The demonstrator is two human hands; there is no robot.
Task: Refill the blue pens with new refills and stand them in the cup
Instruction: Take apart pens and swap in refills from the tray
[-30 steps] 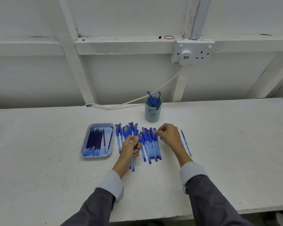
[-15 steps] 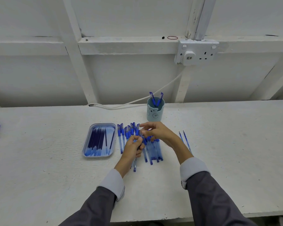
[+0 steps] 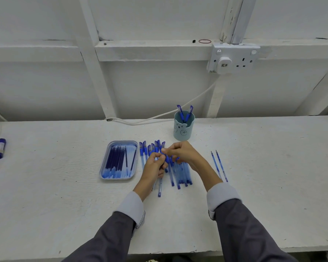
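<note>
Left hand (image 3: 154, 165) grips a slim translucent blue plastic pen (image 3: 160, 188) by the barrel, its lower end sticking out toward the bench edge. Right hand (image 3: 180, 153) pinches the same pen's upper end. Both are over a loose row of matching pens (image 3: 184, 174) lying flat on the rough white bench (image 3: 64, 195). A round pale-blue cup (image 3: 184, 131) with a bear face stands just behind, with two capped pens (image 3: 181, 114) upright inside. The rounded rectangular tray (image 3: 119, 177) on the left holds thin dark refills (image 3: 116, 161). Two bare refills (image 3: 219, 165) lie right of the row.
</note>
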